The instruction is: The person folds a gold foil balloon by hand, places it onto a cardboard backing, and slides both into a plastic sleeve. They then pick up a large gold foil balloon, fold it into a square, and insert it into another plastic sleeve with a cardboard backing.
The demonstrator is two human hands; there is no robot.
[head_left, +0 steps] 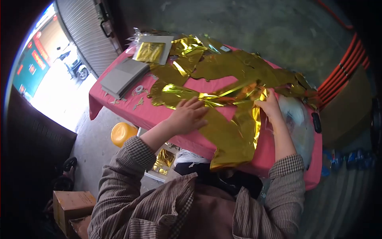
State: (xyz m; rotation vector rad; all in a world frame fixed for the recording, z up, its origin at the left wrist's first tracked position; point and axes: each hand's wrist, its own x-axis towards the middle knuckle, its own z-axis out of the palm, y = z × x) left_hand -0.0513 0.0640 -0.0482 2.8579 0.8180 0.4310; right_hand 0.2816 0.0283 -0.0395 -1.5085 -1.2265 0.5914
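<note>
A flat, uninflated gold foil balloon (232,139) lies over the front of the pink-covered table and hangs toward my lap. My right hand (269,105) pinches its creased upper right edge between thumb and fingers. My left hand (187,115) rests palm down at the balloon's left side, fingers stretched out, holding nothing. More flat gold foil (234,65) spreads across the table behind both hands, its pieces overlapping. Where one piece ends and another begins is hard to make out.
Grey boards (125,77) are stacked at the table's left, near a small white roll (139,89) and scraps. Behind them lies a packet of folded gold foil (150,52). A clear plastic bag (296,123) sits at right. A yellow stool (123,134) stands on the floor.
</note>
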